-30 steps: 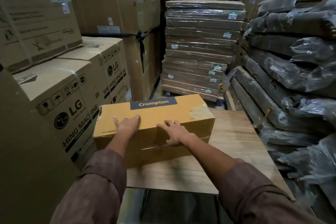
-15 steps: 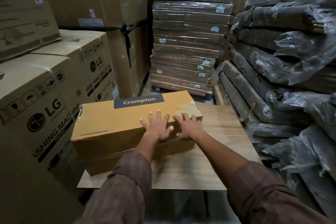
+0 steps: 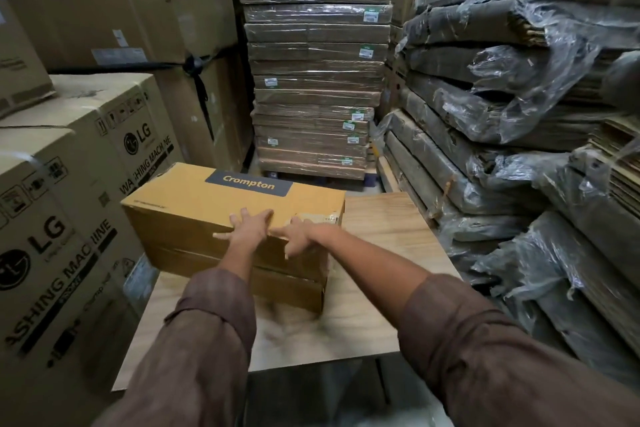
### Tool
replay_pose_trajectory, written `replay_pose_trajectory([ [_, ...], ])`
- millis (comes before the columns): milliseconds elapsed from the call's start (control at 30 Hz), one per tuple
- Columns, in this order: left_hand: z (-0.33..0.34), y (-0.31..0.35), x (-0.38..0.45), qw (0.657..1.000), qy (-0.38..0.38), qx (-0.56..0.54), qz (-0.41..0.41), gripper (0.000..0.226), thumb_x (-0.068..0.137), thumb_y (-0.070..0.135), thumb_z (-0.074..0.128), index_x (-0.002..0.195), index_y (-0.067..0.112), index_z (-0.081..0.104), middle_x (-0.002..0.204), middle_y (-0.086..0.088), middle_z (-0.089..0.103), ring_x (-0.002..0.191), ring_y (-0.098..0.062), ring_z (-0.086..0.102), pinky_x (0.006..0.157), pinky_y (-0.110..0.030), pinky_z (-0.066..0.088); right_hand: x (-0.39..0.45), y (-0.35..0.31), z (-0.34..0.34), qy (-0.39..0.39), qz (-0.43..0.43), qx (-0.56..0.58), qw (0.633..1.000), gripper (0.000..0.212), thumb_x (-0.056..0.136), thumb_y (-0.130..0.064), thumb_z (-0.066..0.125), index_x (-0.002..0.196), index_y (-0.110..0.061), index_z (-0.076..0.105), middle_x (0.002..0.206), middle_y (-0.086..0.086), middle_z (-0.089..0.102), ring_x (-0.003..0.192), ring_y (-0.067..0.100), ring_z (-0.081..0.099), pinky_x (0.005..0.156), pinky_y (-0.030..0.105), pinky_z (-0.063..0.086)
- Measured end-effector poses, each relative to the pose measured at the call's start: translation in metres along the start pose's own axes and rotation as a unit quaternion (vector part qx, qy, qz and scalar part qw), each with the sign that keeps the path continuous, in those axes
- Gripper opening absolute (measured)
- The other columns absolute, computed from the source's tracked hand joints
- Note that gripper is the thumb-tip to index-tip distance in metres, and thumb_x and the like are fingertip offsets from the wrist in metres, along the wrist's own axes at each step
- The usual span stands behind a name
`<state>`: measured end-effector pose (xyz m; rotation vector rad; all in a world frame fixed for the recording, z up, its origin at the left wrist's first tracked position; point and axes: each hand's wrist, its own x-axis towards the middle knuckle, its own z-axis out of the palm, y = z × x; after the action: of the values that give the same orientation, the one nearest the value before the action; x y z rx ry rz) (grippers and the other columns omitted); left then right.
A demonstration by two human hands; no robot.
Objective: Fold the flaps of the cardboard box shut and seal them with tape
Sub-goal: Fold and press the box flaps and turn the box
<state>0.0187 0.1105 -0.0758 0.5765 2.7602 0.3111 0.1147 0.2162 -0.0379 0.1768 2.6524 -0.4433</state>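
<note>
Stacked cartons (image 3: 69, 218): left of the yellow box.
Counter (image 3: 388, 232): wooden, under the yellow box.
Yellow box (image 3: 207, 211): closed, skewed on counter.
Left hand (image 3: 251, 227): fingers spread flat over the box's near top edge.
Right hand (image 3: 299, 236): fingers spread, pressing that same edge, gripping nothing.

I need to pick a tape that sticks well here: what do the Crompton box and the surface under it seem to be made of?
Crompton box: looks like yellow-brown cardboard, matte, with a printed dark label; a glossy wrinkled patch near its right end looks like clear tape.
Table: pale wood-grain top, smooth; real wood or laminate cannot be told.
Both hands, left and right, press flat on the box.
</note>
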Motion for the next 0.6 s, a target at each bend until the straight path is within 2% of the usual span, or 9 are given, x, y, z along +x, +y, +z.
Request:
replay_pose_trajectory([
  [67,0.004,0.006,-0.003,1.000,-0.001,-0.022,0.008,0.047,0.106,0.020,0.042,0.147,0.042,0.040,0.161,-0.013,0.020,0.152,-0.041,0.001,0.113,-0.077,0.007,-0.007,0.023,-0.013,0.025,-0.003,0.174,0.984,0.067,0.094,-0.008,0.058,0.155,-0.024,0.035,0.148,0.017,0.045,0.109,0.027,0.059,0.088,0.040,0.056],
  [133,0.006,0.005,-0.005,0.999,0.009,-0.050,0.013,0.040,0.106,0.018,0.042,0.143,0.034,0.049,0.154,-0.013,0.031,0.151,-0.038,0.010,0.116,-0.071,0.012,-0.016,0.052,-0.023,0.091,0.038,0.287,0.953,0.056,0.096,-0.002,0.056,0.149,-0.015,0.046,0.135,0.018,0.057,0.085,0.022,0.061,0.068,0.034,0.054],
  [167,0.006,0.002,-0.006,0.997,0.012,-0.069,0.016,0.038,0.106,0.018,0.042,0.140,0.030,0.052,0.151,-0.014,0.035,0.149,-0.038,0.014,0.117,-0.069,0.015,-0.020,0.067,-0.026,0.123,0.065,0.292,0.946,0.054,0.096,-0.003,0.055,0.148,-0.014,0.046,0.132,0.018,0.058,0.085,0.022,0.060,0.068,0.035,0.053],
  [267,0.008,-0.008,-0.010,0.990,0.026,-0.134,0.025,0.037,0.101,0.007,0.041,0.126,0.017,0.065,0.146,-0.014,0.049,0.146,-0.039,0.016,0.120,-0.059,0.015,-0.029,0.103,-0.026,0.150,0.124,0.218,0.956,0.066,0.093,-0.006,0.062,0.153,-0.016,0.037,0.143,0.015,0.051,0.114,0.029,0.060,0.089,0.044,0.055],
  [367,0.013,-0.018,-0.017,0.979,0.048,-0.196,0.019,0.032,0.095,0.001,0.044,0.110,0.009,0.071,0.149,-0.024,0.046,0.152,-0.038,0.003,0.122,-0.053,0.011,-0.035,0.117,-0.016,0.171,0.134,0.179,0.960,0.079,0.089,-0.010,0.070,0.156,-0.014,0.029,0.148,0.017,0.043,0.112,0.029,0.061,0.091,0.042,0.057],
  [400,0.015,-0.021,-0.019,0.976,0.045,-0.213,0.013,0.029,0.094,0.002,0.045,0.102,0.009,0.073,0.149,-0.028,0.044,0.152,-0.038,0.001,0.123,-0.052,0.010,-0.035,0.119,-0.011,0.170,0.134,0.172,0.961,0.080,0.089,-0.015,0.072,0.156,-0.015,0.028,0.150,0.016,0.040,0.116,0.030,0.059,0.094,0.043,0.056],
  [467,0.018,-0.028,-0.022,0.973,0.029,-0.230,0.000,0.026,0.089,0.006,0.047,0.081,0.016,0.070,0.144,-0.031,0.049,0.151,-0.041,0.008,0.123,-0.050,0.005,-0.033,0.120,0.000,0.128,0.124,0.166,0.970,0.071,0.094,-0.027,0.067,0.155,-0.015,0.031,0.153,0.015,0.039,0.131,0.034,0.049,0.105,0.046,0.047],
  [500,0.020,-0.032,-0.022,0.972,0.027,-0.234,-0.009,0.026,0.084,0.009,0.046,0.074,0.019,0.067,0.142,-0.031,0.050,0.150,-0.041,0.012,0.124,-0.050,0.002,-0.031,0.118,0.004,0.099,0.124,0.177,0.971,0.063,0.098,-0.029,0.062,0.152,-0.013,0.035,0.151,0.015,0.042,0.132,0.035,0.047,0.104,0.047,0.047],
  [600,0.025,-0.037,-0.030,0.969,0.043,-0.245,-0.013,0.030,0.083,0.006,0.041,0.080,0.020,0.067,0.147,-0.021,0.049,0.153,-0.034,0.004,0.122,-0.051,-0.001,-0.029,0.112,0.011,0.074,0.129,0.203,0.968,0.046,0.103,-0.029,0.051,0.144,-0.010,0.043,0.141,0.015,0.050,0.123,0.036,0.054,0.093,0.046,0.054],
])
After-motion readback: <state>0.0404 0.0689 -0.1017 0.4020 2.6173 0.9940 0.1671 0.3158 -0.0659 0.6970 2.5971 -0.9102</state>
